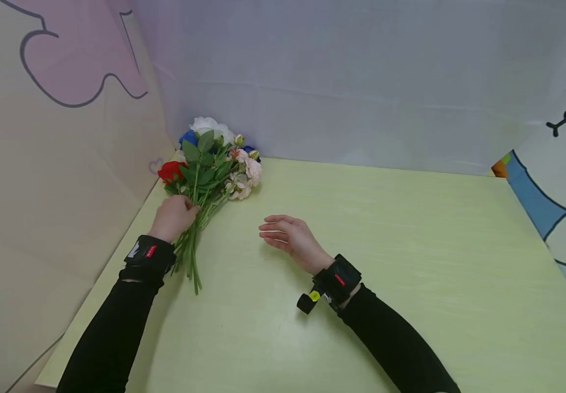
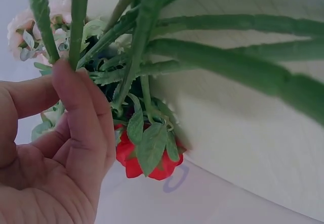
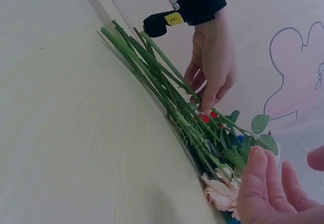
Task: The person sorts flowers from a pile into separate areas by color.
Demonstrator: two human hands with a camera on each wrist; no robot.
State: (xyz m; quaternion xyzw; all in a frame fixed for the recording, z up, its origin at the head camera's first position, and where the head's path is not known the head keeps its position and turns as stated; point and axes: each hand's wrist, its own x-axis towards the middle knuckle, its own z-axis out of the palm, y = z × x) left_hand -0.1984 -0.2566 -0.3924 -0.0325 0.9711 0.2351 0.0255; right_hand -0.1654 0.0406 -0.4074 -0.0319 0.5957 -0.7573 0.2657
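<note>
A bunch of flowers lies at the far left of the table, with blooms towards the back wall and green stems towards the front. It has a red flower, a white one, blue ones and pale pink ones. My left hand pinches a flower stem between thumb and fingertips, just below the leaves. Which bloom that stem carries is hard to tell. Right of the bunch, my right hand hovers over the table, fingers loosely extended and holding nothing.
The pale yellow-green table meets a lilac back sheet. A printed side sheet stands close along the left edge, near the bunch. Black wrist straps with small cameras are on both arms.
</note>
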